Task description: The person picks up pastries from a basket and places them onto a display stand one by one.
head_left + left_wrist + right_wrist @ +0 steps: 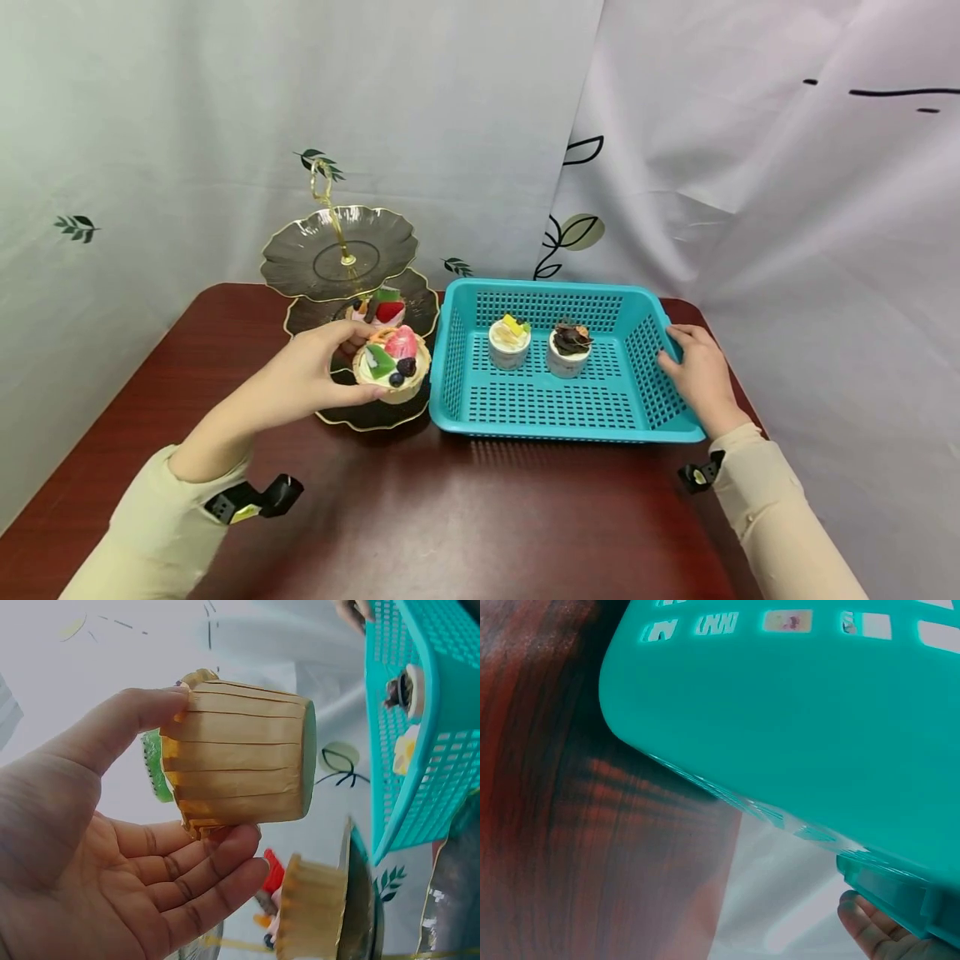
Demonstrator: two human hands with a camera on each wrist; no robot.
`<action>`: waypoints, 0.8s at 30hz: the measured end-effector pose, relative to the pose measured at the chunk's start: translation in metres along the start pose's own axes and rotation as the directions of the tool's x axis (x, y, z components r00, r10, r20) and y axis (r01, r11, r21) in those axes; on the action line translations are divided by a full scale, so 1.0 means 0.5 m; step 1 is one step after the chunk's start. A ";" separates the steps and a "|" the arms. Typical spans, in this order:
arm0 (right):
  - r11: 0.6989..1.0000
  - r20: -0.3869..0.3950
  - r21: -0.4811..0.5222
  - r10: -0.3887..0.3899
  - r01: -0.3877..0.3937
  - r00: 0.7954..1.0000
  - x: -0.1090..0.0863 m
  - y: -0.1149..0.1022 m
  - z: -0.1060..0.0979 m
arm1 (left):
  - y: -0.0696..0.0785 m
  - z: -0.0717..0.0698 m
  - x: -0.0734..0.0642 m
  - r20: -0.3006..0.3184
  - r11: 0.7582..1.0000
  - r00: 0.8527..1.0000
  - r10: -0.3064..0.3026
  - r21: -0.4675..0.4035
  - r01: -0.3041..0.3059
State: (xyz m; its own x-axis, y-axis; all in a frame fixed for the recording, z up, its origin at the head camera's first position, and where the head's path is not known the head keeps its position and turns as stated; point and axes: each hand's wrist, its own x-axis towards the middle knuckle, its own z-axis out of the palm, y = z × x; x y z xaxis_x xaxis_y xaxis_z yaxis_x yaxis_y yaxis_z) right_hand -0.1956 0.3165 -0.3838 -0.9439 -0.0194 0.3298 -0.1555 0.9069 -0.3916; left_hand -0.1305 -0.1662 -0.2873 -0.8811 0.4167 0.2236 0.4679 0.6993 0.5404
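My left hand holds a fruit cupcake between thumb and fingers, over the lower plate of a two-tier dessert stand. Green, pink and dark fruit pieces top its cream, and the left wrist view shows its pleated golden cup side-on. Behind it, another fruit cupcake sits on the lower plate, partly hidden by the upper one. My right hand grips the right rim of a turquoise plastic basket; in the right wrist view its fingers show at the rim.
Inside the basket stand two dessert cups, one with yellow topping and one with dark chocolate topping. The stand's golden handle rises above its upper plate. A pale patterned curtain hangs behind the dark red wooden table.
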 end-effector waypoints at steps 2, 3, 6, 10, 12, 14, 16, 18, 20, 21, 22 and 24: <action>1.000 0.003 -0.002 0.005 -0.005 1.000 0.000 -0.001 0.000 | -0.004 -0.009 -0.003 -0.008 1.000 1.000 0.000 0.012 0.000; 1.000 0.004 -0.003 0.006 -0.006 1.000 -0.001 -0.001 0.000 | -0.006 -0.013 -0.005 -0.013 1.000 1.000 -0.001 0.015 0.002; 1.000 0.003 -0.001 0.003 -0.003 1.000 -0.002 -0.001 0.001 | -0.012 -0.024 -0.011 -0.024 1.000 0.999 -0.022 0.019 0.022; 1.000 0.000 -0.002 -0.002 0.002 1.000 -0.003 -0.002 0.002 | -0.022 -0.039 -0.021 -0.034 0.997 0.996 -0.078 0.020 0.078; 1.000 0.001 -0.006 0.000 0.000 1.000 -0.003 -0.002 0.001 | -0.027 -0.047 -0.025 -0.039 0.995 0.994 -0.102 0.015 0.103; 1.000 0.004 -0.012 0.002 -0.002 1.000 -0.002 -0.002 0.000 | -0.035 -0.052 -0.029 -0.050 0.994 0.993 -0.111 0.011 0.111; 1.000 0.004 -0.014 0.001 -0.001 1.000 -0.001 -0.003 -0.001 | -0.042 -0.058 -0.031 -0.064 0.993 0.991 -0.119 0.012 0.120; 1.000 0.004 -0.012 0.000 0.000 1.000 0.000 -0.002 -0.002 | -0.050 -0.063 -0.032 -0.075 0.991 0.989 -0.130 0.022 0.132; 1.000 0.004 -0.009 -0.001 0.001 1.000 -0.001 -0.001 -0.003 | -0.056 -0.067 -0.032 -0.083 0.988 0.986 -0.148 0.027 0.151; 1.000 0.003 -0.007 0.000 0.000 1.000 -0.001 0.000 -0.003 | -0.060 -0.070 -0.031 -0.088 0.987 0.984 -0.156 0.033 0.159; 1.000 0.003 -0.005 0.001 -0.001 1.000 -0.001 0.001 -0.004 | -0.064 -0.072 -0.031 -0.091 0.985 0.982 -0.165 0.038 0.169; 1.000 0.001 -0.004 0.001 -0.001 1.000 -0.001 0.003 -0.004 | -0.071 -0.075 -0.029 -0.099 0.981 0.978 -0.182 0.044 0.188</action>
State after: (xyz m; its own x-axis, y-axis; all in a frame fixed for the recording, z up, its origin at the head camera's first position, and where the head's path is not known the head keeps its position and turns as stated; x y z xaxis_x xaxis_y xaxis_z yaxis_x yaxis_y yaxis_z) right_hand -0.1946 0.3185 -0.3830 -0.9443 -0.0190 0.3287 -0.1536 0.9084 -0.3888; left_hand -0.1371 -0.2189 -0.2791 -0.9541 0.2224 0.2006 0.2969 0.7901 0.5362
